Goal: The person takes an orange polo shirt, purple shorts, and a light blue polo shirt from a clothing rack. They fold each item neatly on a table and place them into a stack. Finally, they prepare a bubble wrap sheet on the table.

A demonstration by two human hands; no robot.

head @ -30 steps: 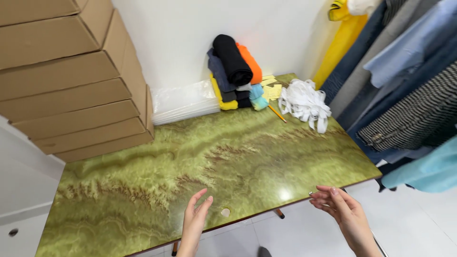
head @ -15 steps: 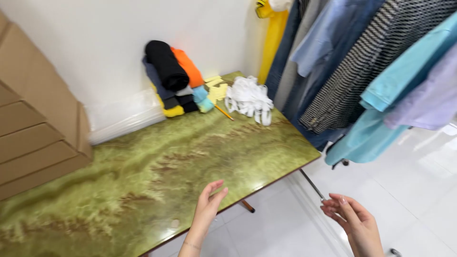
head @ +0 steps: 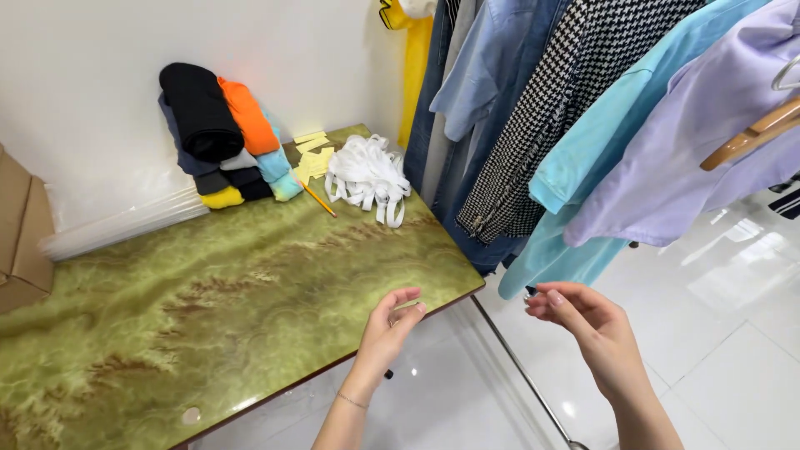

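Green marbled table (head: 208, 292) edge beneath empty left hand (head: 390, 327).

A tailor's or clothing workroom: hung shirts (head: 633, 150), rolled fabric (head: 221, 125), white elastic tape (head: 367, 177) on a green table (head: 225, 292).

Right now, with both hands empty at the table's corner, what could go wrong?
The left hand hovers at the green table edge, so it could knock the corner. The right hand sits just below the hanging turquoise shirt and might snag its hem. The white straps lie near the far table edge and could slide off if brushed.
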